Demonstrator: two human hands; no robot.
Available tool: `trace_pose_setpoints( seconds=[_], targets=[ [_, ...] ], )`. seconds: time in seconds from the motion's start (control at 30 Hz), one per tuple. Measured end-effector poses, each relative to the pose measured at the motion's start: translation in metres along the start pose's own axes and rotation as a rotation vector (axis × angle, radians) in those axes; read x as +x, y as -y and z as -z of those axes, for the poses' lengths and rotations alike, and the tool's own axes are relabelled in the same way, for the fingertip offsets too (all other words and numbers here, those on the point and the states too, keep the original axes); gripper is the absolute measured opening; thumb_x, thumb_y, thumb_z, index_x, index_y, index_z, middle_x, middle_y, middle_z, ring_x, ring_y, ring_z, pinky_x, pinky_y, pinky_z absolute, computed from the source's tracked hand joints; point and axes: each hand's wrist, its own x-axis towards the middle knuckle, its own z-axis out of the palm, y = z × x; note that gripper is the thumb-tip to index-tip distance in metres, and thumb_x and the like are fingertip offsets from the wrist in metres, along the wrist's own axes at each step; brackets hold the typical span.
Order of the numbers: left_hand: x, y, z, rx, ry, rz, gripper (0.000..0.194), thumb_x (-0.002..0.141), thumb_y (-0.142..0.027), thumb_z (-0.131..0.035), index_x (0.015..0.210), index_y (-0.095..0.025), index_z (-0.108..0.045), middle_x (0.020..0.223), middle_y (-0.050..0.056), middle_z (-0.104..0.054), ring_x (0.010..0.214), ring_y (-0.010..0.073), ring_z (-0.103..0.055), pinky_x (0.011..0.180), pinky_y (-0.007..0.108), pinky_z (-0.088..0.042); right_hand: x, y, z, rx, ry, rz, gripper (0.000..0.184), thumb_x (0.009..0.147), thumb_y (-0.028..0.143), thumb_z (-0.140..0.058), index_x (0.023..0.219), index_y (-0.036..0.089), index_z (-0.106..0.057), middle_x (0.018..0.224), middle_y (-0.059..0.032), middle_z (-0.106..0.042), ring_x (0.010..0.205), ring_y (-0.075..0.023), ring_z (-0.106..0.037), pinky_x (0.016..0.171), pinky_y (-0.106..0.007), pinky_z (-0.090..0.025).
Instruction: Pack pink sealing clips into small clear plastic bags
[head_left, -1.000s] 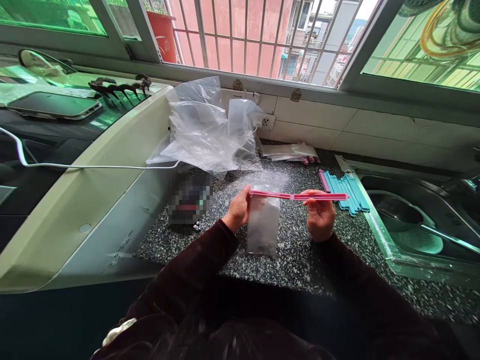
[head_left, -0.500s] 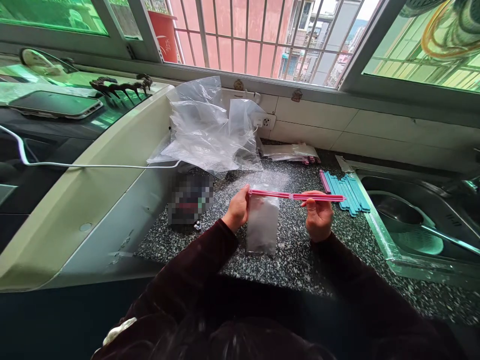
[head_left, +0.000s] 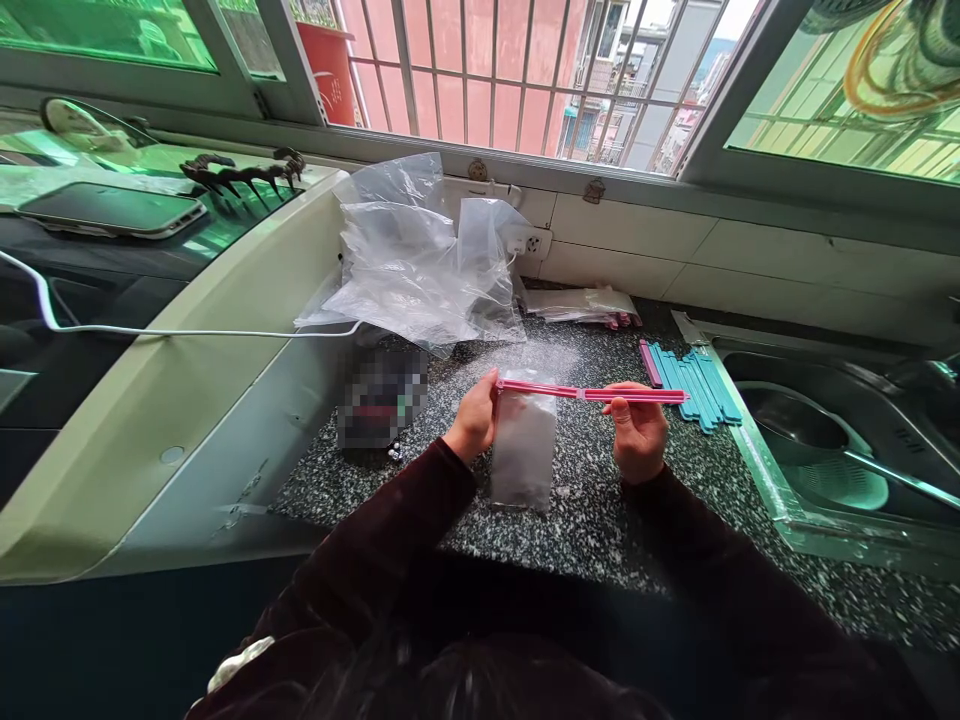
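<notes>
A long, thin pink plastic strip [head_left: 540,389], with a pale joint near its middle, spans between my two hands above the counter. My left hand [head_left: 475,418] pinches its left end. Further along, my right hand [head_left: 639,432] grips the right half between thumb and fingers. Below the strip's left half is a small clear plastic bag [head_left: 523,460], its top edge close to the strip; whether the left fingers also hold it I cannot tell. Just right of my right hand lies a pile of teal plastic strips [head_left: 701,385] with a purple strip [head_left: 650,364] beside them.
Large crumpled clear bags [head_left: 412,265] lie at the back of the speckled counter [head_left: 592,530]. A stack of packed clear sleeves [head_left: 577,304] is near the wall. At right is a sink [head_left: 795,500] with a pan; at left a white cable [head_left: 225,331] crosses a pale appliance.
Both hands keep their grip on the pink strip. The strip's right end and the small bag have shifted very slightly left.
</notes>
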Motion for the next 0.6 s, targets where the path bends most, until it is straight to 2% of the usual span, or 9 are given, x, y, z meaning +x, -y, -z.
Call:
trace_pose_setpoints(
  seconds=[0.13, 0.33, 0.6],
  targets=[
    [0.0021, 0.0, 0.0012, 0.01, -0.024, -0.007, 0.036, 0.087, -0.031, -0.041, 0.059, -0.014, -0.058, 0.047, 0.002, -0.057, 0.043, 0.0122, -0.051, 0.049, 0.025, -0.041, 0.0008, -0.0009, 0.003, -0.056, 0.03, 0.019, 0.015, 0.083, 0.034, -0.056, 0.089, 0.021, -0.058, 0.088, -0.004, -0.061, 0.072, -0.0144, -0.06, 0.063, -0.029, -0.05],
    [0.0013, -0.001, 0.0009, 0.02, -0.05, 0.021, 0.038, 0.088, -0.03, -0.038, 0.06, -0.013, -0.057, 0.046, 0.002, -0.055, 0.041, 0.0121, -0.051, 0.049, 0.025, -0.042, 0.0043, 0.0041, 0.0044, -0.079, 0.111, 0.089, 0.012, 0.083, 0.031, -0.056, 0.088, 0.021, -0.057, 0.086, -0.0048, -0.059, 0.081, -0.0172, -0.059, 0.07, -0.032, -0.05],
    [0.0018, 0.0026, 0.0021, 0.031, -0.042, 0.031, 0.039, 0.089, -0.029, -0.037, 0.061, -0.012, -0.059, 0.048, 0.002, -0.056, 0.042, 0.0124, -0.051, 0.05, 0.025, -0.043, 0.0046, 0.0029, 0.0035, -0.192, 0.247, 0.054, 0.024, 0.076, 0.035, -0.065, 0.094, 0.021, -0.057, 0.09, -0.0044, -0.059, 0.079, -0.0165, -0.058, 0.067, -0.03, -0.05]
  ],
)
